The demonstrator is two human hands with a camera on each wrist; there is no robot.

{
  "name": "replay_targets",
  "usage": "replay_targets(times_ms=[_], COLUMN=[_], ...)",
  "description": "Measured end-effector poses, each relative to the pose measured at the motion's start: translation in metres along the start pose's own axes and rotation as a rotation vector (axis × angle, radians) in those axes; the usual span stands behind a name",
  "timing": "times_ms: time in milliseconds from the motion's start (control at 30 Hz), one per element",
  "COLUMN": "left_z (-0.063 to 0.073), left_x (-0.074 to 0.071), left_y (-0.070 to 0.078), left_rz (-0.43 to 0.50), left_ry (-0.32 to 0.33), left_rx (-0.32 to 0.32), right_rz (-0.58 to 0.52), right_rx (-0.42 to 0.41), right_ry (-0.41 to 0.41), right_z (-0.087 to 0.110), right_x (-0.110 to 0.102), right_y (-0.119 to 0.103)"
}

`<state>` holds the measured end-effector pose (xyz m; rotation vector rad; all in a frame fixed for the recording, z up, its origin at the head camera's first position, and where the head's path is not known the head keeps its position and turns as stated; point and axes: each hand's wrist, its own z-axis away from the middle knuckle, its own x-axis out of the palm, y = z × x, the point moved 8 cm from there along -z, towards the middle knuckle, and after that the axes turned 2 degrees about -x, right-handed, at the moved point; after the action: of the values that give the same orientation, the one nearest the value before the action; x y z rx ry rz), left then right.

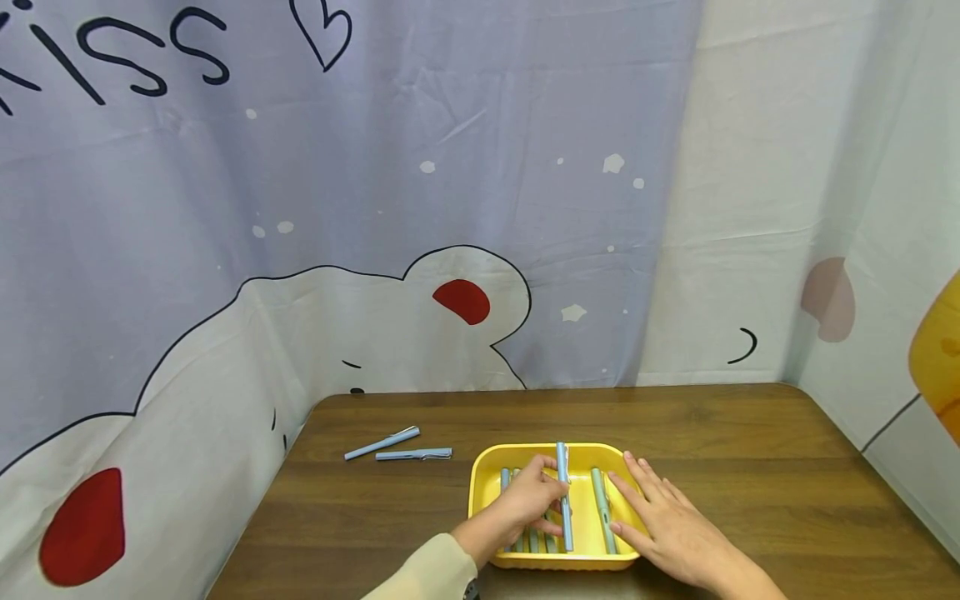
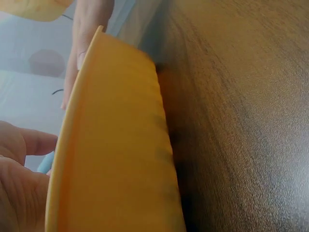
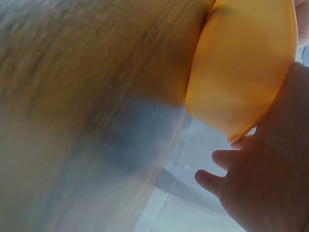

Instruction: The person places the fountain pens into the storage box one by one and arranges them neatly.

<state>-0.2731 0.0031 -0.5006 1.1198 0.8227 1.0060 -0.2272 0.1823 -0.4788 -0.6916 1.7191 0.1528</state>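
My left hand (image 1: 525,498) pinches a light blue pen (image 1: 565,500), held lengthwise over the middle of a yellow plastic tray (image 1: 540,562). Beneath and beside that hand, several blue and green pens (image 1: 505,481) lie in the tray's left part, partly hidden by it. A green pen (image 1: 603,510) lies apart in the right part. At the tray's right rim rests my right hand (image 1: 667,521), fingers spread and fairly straight, holding nothing. Both wrist views mostly show the tray's outer wall (image 2: 116,125), with the right hand (image 3: 260,174) beside it in the right wrist view.
Two more light blue pens (image 1: 414,454) lie on the brown wooden table (image 1: 360,525), left of the tray. A printed curtain (image 1: 375,208) hangs behind the table's back edge and along the sides.
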Motion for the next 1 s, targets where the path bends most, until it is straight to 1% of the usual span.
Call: replay_targets(times_ms=[200,333,500,700,1000], left_z=[-0.004,-0.006,-0.007,-0.007,-0.011], left_x=[0.009,0.012,0.017,0.022,0.029], left_y=[-0.005,-0.009,-0.011,-0.013,-0.017], left_rz=[-0.039,-0.071,-0.095,-0.096,-0.088], left_ry=[0.010,0.028,0.030,0.013,-0.008], left_rx=[-0.027,-0.039,-0.048,-0.079,-0.116], right_rz=[0.018,0.015,0.011,0.010,0.019], right_rx=[-0.012,-0.015,-0.008,0.004,-0.002], right_ry=[0.012,0.011,0.006,0.004,0.017], right_z=[0.000,0.000,0.001,0.001,0.001], right_x=[0.000,0.001,0.001,0.001,-0.001], right_y=[-0.001,-0.001,0.000,0.000,-0.001])
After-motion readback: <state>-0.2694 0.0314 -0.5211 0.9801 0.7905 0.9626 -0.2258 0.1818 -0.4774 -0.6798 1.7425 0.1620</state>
